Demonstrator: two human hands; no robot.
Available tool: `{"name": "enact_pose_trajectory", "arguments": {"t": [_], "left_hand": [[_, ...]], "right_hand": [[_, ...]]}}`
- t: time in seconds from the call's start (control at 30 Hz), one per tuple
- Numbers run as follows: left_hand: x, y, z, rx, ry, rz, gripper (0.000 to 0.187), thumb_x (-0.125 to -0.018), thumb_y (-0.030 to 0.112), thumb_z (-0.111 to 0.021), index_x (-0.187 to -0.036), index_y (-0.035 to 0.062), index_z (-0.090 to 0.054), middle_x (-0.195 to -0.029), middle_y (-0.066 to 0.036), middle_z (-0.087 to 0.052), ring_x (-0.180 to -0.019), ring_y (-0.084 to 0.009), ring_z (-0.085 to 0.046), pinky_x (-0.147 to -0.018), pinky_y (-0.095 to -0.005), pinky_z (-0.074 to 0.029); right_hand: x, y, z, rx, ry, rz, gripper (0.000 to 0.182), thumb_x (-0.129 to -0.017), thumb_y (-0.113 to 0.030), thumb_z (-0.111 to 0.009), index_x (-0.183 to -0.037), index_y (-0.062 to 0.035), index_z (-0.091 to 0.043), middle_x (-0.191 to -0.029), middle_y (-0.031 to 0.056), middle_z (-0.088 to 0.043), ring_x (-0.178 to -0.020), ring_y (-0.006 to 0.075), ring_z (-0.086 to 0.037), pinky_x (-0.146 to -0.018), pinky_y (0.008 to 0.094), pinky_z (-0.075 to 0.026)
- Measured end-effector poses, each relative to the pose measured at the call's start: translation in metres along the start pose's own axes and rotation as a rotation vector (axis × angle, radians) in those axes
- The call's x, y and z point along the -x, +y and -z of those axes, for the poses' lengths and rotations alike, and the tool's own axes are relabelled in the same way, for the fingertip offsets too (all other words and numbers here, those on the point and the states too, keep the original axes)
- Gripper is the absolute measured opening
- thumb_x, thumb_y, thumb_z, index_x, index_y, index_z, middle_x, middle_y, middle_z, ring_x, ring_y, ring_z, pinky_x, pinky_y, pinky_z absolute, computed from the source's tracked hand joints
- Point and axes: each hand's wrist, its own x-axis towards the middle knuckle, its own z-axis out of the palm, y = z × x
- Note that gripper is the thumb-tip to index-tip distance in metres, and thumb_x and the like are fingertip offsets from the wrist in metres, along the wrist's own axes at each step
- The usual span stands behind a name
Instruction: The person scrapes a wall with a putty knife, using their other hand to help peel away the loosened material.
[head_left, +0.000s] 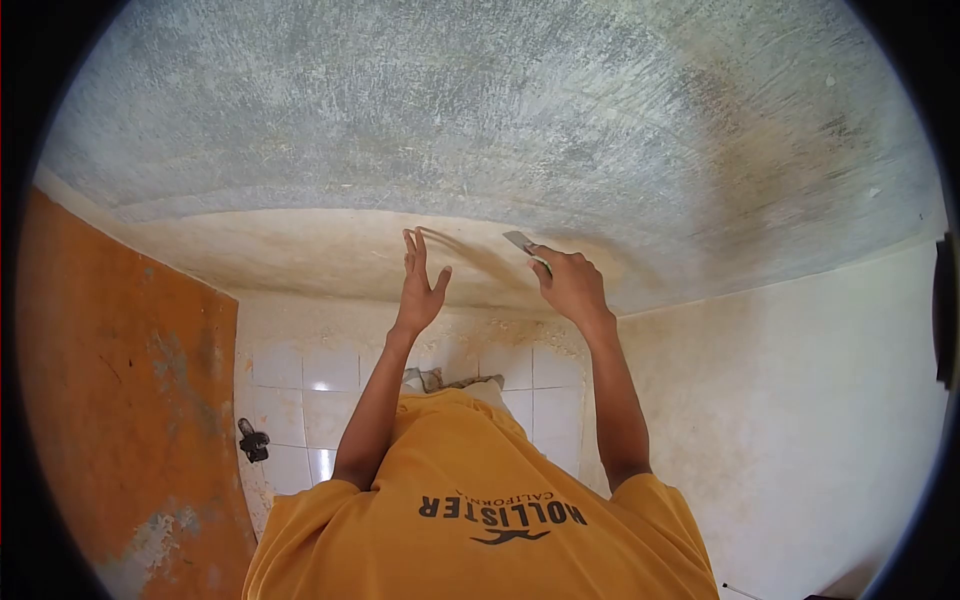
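Observation:
My right hand [574,283] is closed round a small scraper [518,240] with a flat metal blade, pointing up and left near the wall. The blade is close to the line between the rough grey upper part of the wall [430,120] and its smoother cream lower band [300,240]. Whether the blade touches the surface I cannot tell. Left of it, my left hand [422,290] is raised near the cream band with its fingers apart, holding nothing.
An orange wall [130,370] with peeled patches stands at the left, a pale wall [780,400] at the right. Below lies a white tiled floor [330,405] with crumbs along its edge. A dark object [253,440] rests at the floor's left side.

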Motion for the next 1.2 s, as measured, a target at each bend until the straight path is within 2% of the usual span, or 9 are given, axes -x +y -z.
{"name": "enact_pose_trajectory", "arguments": {"t": [0.17, 0.23, 0.43, 0.53, 0.63, 0.73, 0.83, 1.03, 1.2], "left_hand": [[0.004, 0.000, 0.007, -0.001, 0.010, -0.014, 0.091, -0.100, 0.013, -0.064, -0.166, 0.0109, -0.002, -0.170, -0.026, 0.006, -0.156, -0.0446, -0.009, -0.124, -0.0472, -0.026], [0.004, 0.000, 0.007, 0.023, -0.016, -0.001, 0.090, -0.100, 0.015, -0.063, -0.166, 0.0113, -0.001, -0.169, -0.028, 0.006, -0.155, -0.0470, -0.009, -0.125, -0.0513, -0.020], [0.001, 0.012, -0.001, 0.056, -0.075, 0.009, 0.090, -0.101, 0.015, -0.062, -0.166, 0.0128, 0.001, -0.169, -0.028, 0.006, -0.154, -0.0491, -0.010, -0.126, -0.0525, -0.018], [0.002, 0.011, -0.003, 0.055, -0.092, -0.002, 0.091, -0.101, 0.015, -0.063, -0.166, 0.0134, 0.001, -0.169, -0.028, 0.007, -0.153, -0.0498, -0.009, -0.126, -0.0529, -0.018], [0.001, 0.011, -0.008, 0.042, -0.096, -0.025, 0.092, -0.101, 0.015, -0.063, -0.166, 0.0137, 0.001, -0.168, -0.028, 0.009, -0.154, -0.0501, -0.008, -0.126, -0.0537, -0.018], [-0.001, 0.012, -0.007, 0.039, -0.100, -0.023, 0.092, -0.101, 0.015, -0.063, -0.166, 0.0130, 0.002, -0.168, -0.028, 0.010, -0.154, -0.0495, -0.007, -0.126, -0.0541, -0.016], [0.000, 0.013, -0.006, 0.035, -0.112, 0.000, 0.091, -0.101, 0.015, -0.062, -0.165, 0.0117, 0.002, -0.168, -0.028, 0.011, -0.154, -0.0488, -0.006, -0.126, -0.0543, -0.015], [-0.001, 0.012, -0.006, -0.019, -0.103, -0.027, 0.091, -0.101, 0.015, -0.062, -0.165, 0.0096, 0.002, -0.169, -0.028, 0.010, -0.155, -0.0472, -0.005, -0.126, -0.0555, -0.013], [-0.001, 0.008, -0.007, -0.031, -0.104, -0.036, 0.091, -0.101, 0.015, -0.063, -0.165, 0.0095, 0.001, -0.169, -0.026, 0.012, -0.156, -0.0464, -0.004, -0.126, -0.0541, -0.015]], "right_hand": [[0.007, -0.009, 0.024, -0.065, -0.013, -0.047, 0.030, -0.099, -0.028, -0.064, -0.126, -0.0193, -0.073, -0.095, 0.0199, -0.074, -0.088, 0.0393, -0.071, -0.079, 0.0497, -0.057], [0.002, -0.002, 0.006, -0.041, -0.081, -0.054, 0.030, -0.099, -0.028, -0.064, -0.127, -0.0201, -0.072, -0.094, 0.0197, -0.074, -0.088, 0.0390, -0.071, -0.078, 0.0497, -0.057], [0.012, -0.007, 0.020, -0.072, 0.044, -0.057, 0.032, -0.099, -0.028, -0.064, -0.129, -0.0211, -0.071, -0.091, 0.0192, -0.074, -0.087, 0.0384, -0.071, -0.077, 0.0499, -0.057], [0.003, 0.003, -0.009, -0.082, -0.036, -0.020, 0.031, -0.099, -0.028, -0.063, -0.128, -0.0206, -0.071, -0.091, 0.0192, -0.074, -0.087, 0.0384, -0.071, -0.076, 0.0499, -0.057], [0.008, 0.007, -0.009, -0.087, 0.033, -0.026, 0.032, -0.100, -0.028, -0.063, -0.130, -0.0238, -0.070, -0.084, 0.0181, -0.072, -0.078, 0.0394, -0.069, -0.074, 0.0488, -0.055], [0.016, 0.000, 0.014, -0.165, 0.100, -0.070, 0.030, -0.098, -0.026, -0.064, -0.126, -0.0203, -0.072, -0.086, 0.0192, -0.073, -0.083, 0.0391, -0.071, -0.075, 0.0504, -0.056], [0.003, 0.008, -0.009, -0.168, -0.030, -0.052, 0.029, -0.098, -0.027, -0.064, -0.125, -0.0204, -0.073, -0.086, 0.0196, -0.073, -0.082, 0.0396, -0.071, -0.074, 0.0501, -0.056], [0.011, 0.015, 0.004, -0.171, 0.127, -0.036, 0.029, -0.099, -0.032, -0.065, -0.124, -0.0214, -0.074, -0.086, 0.0195, -0.072, -0.080, 0.0390, -0.069, -0.076, 0.0471, -0.055], [-0.001, 0.021, 0.003, -0.158, -0.009, -0.069, 0.030, -0.098, -0.033, -0.066, -0.125, -0.0210, -0.074, -0.090, 0.0184, -0.074, -0.082, 0.0380, -0.070, -0.076, 0.0465, -0.054]]}}
